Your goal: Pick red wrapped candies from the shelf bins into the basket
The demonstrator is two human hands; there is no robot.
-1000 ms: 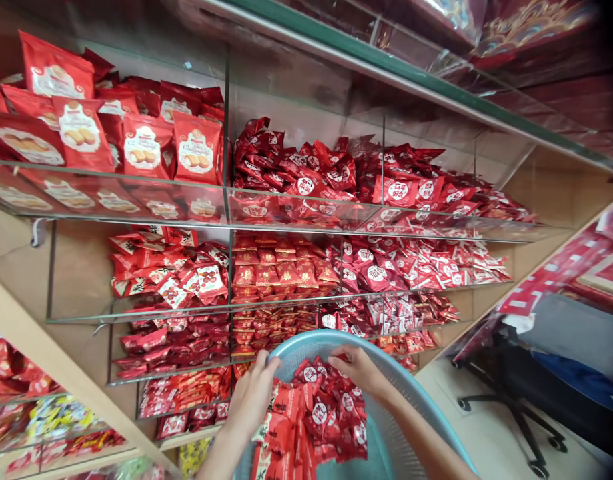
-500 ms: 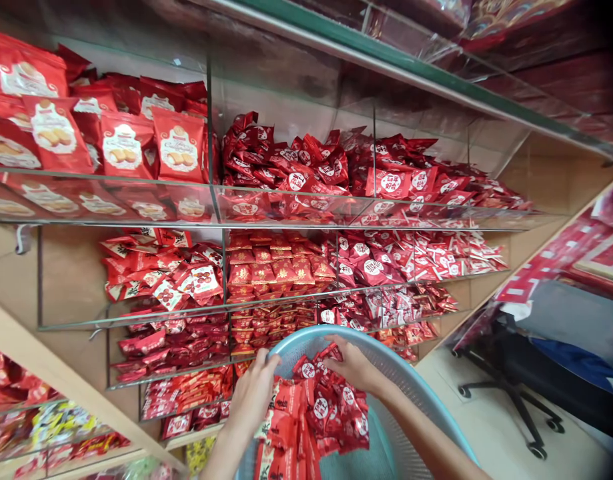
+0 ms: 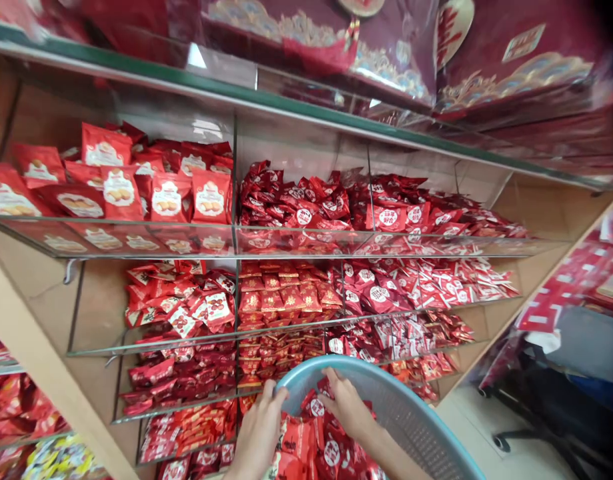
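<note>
A light-blue plastic basket [image 3: 439, 417] with mesh walls is at the bottom middle, tilted toward the shelves. My left hand [image 3: 261, 427] is closed at its left rim, thumb up, fingers partly hidden. Inside lie red packets with dark lettering [image 3: 292, 437] on the left and darker red packets with round white labels [image 3: 332, 452] on the right. My right hand [image 3: 350, 408] reaches over the far rim side into the basket, fingers curled onto the round-label packets. Its fingertips are partly hidden among them.
Glass-fronted shelves hold red biscuit packets [image 3: 167, 195], round-label packets [image 3: 306, 217] and gold-printed red packets [image 3: 281, 297]. Wrapped dark-red boxes [image 3: 326, 47] stand above. A wooden divider [image 3: 51, 360] runs down the left. A black wheeled chair [image 3: 556, 400] is at right.
The view has tilted up, showing more of the upper shelf. My right hand and the round-label packets sit lower in the basket. My left hand stays at the rim.
</note>
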